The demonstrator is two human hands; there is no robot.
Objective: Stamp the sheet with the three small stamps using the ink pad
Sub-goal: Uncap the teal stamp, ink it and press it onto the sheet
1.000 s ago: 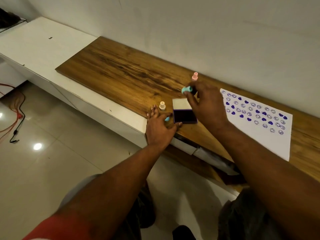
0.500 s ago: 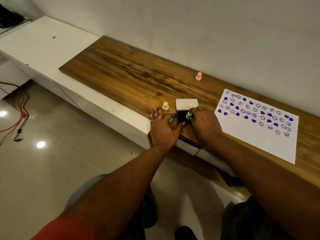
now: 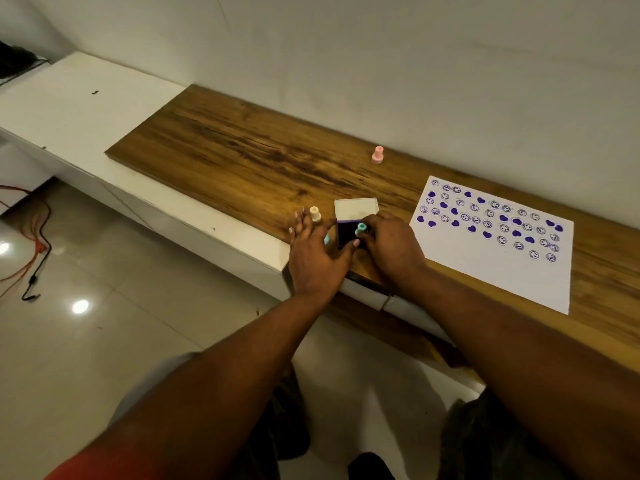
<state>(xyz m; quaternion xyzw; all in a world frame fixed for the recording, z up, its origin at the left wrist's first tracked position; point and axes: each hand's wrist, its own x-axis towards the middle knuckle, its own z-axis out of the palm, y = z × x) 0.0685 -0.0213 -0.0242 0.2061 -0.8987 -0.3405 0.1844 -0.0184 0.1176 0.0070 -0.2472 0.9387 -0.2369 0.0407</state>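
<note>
My right hand (image 3: 391,247) grips a small teal stamp (image 3: 361,228) and holds it down on the dark purple ink pad (image 3: 346,233), whose white lid (image 3: 356,208) lies open behind it. My left hand (image 3: 317,258) rests flat on the wooden board, its thumb against the pad's left edge, with a small blue cap (image 3: 326,239) partly hidden under its fingers. A cream stamp (image 3: 314,214) stands by my left fingertips. A pink stamp (image 3: 377,154) stands farther back near the wall. The white sheet (image 3: 485,271), covered with purple smileys and hearts, lies to the right.
The wooden board (image 3: 225,157) lies on a long white bench (image 3: 69,105) against a grey wall. Red and black cables (image 3: 31,237) trail on the glossy tiled floor at the left. My knees show below the bench edge.
My right hand brought the teal stamp from above the board down onto the ink pad and still holds it there. My left hand stayed beside the pad.
</note>
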